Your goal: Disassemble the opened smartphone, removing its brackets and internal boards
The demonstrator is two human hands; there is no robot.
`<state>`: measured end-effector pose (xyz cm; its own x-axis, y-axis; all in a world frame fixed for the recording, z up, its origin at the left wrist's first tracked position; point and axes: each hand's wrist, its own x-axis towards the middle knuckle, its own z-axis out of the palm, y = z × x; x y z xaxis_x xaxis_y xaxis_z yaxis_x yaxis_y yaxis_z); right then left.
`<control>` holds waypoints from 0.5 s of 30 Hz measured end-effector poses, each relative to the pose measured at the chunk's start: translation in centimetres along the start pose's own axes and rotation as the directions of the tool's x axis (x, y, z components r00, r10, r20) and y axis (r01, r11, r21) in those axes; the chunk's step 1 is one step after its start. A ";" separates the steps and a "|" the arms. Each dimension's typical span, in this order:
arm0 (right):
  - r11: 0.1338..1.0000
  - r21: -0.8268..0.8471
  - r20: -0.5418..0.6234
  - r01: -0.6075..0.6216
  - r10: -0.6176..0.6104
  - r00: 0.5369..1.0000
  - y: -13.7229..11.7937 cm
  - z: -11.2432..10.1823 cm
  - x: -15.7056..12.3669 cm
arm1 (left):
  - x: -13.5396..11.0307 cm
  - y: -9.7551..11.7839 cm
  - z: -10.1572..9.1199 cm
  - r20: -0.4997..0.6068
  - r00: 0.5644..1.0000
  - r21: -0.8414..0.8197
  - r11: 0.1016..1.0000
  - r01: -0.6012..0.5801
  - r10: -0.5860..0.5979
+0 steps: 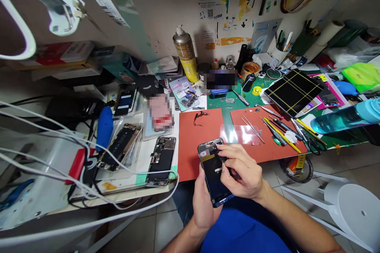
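Note:
An opened smartphone (212, 172) lies tilted in my left hand (204, 201), its dark inside facing up. My left fingers and thumb wrap round its lower left side and back. Over the phone's upper right part, my right hand (243, 170) has its fingers bent and drawn together, touching the area near the top edge. Whatever those fingertips hold is too small or hidden to make out. Beyond the phone, a thin black flex cable (202, 118) rests on the reddish-brown mat (190, 154). A clear plastic sheet (240, 134) is just past my right hand.
Another opened phone (162, 162) lies to the left, near white cables (133, 170). On the right are tweezers (253, 129), a yellow-handled tool (282, 136), scissors (310, 140) and a blue bottle (347, 116). A spray can (185, 53) stands behind; a white stool (353, 209) is below right.

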<state>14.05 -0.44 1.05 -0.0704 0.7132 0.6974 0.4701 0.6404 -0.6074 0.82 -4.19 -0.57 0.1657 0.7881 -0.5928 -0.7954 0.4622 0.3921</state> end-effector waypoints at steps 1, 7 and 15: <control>1.000 0.021 0.009 0.013 -0.013 1.000 0.2 -0.1 0.1 | 0.0 0.1 0.0 0.009 1.000 -0.005 1.000 0.009 -0.009; 0.991 0.132 -0.020 0.001 0.002 1.000 0.4 -0.8 1.0 | -0.4 0.5 0.1 0.052 0.998 -0.022 0.999 0.047 -0.046; 0.962 0.236 -0.056 -0.136 0.154 0.987 0.3 -1.2 0.6 | -0.5 0.6 0.7 0.053 0.997 0.014 0.999 0.050 -0.050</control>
<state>15.26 -0.17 1.72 0.0520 0.7859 0.6161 0.2544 0.5862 -0.7692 0.62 -4.02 0.49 0.2363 0.7844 -0.5735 -0.7778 0.5064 0.3723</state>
